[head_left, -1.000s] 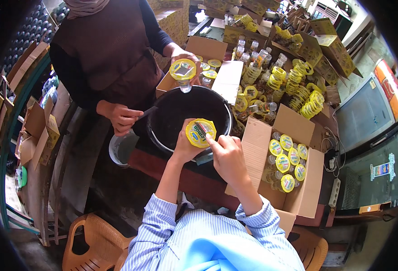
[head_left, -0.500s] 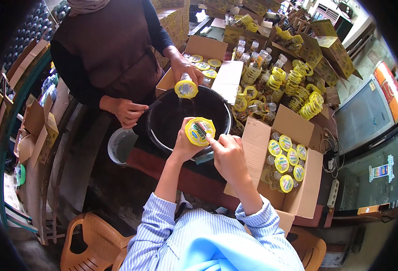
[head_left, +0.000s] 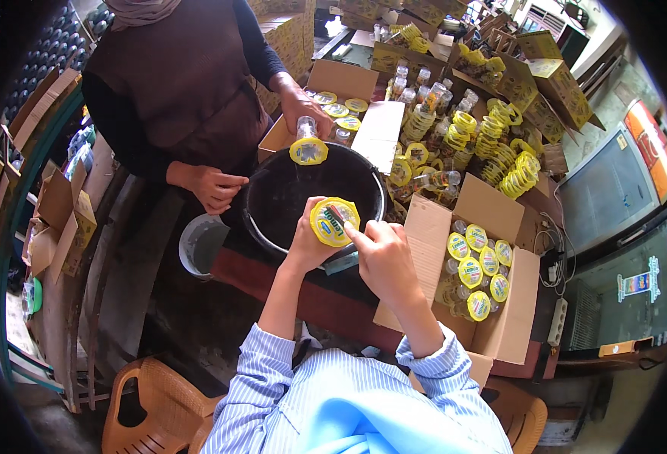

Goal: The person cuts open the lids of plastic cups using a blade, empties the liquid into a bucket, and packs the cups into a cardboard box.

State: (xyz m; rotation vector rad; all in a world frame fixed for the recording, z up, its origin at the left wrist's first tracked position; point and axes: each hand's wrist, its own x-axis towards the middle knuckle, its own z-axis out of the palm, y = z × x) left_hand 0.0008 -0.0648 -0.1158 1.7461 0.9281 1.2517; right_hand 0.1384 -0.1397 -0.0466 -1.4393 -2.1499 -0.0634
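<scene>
My left hand [head_left: 307, 238] is wrapped round a cup [head_left: 335, 222] with a yellow-rimmed printed lid, tilted so the lid faces me. The cup's body is hidden in that hand. My right hand [head_left: 386, 257] reaches in from the right with its index fingertip on the lid; the other fingers are curled, and whether they pinch anything does not show. Just beyond, a black tub [head_left: 383, 204] stands in front of a co-worker. The co-worker's hand [head_left: 303, 110] holds a clear cup [head_left: 308, 148] over it, yellow lid downward. Their other hand [head_left: 214, 189] rests by the tub's left rim.
On my right an open carton [head_left: 519, 303] holds several yellow-lidded cups. Another carton [head_left: 341, 76] stands behind the tub. Clear bottles [head_left: 424, 113] and yellow rings [head_left: 492, 151] crowd the far right. A grey bucket [head_left: 197, 246] is left of the tub; an orange chair [head_left: 156, 401] stands lower left.
The co-worker's cup has tipped slightly, its lid a little lower and more edge-on. My hands and my cup hold nearly the same place, the fingertip still on the lid.
</scene>
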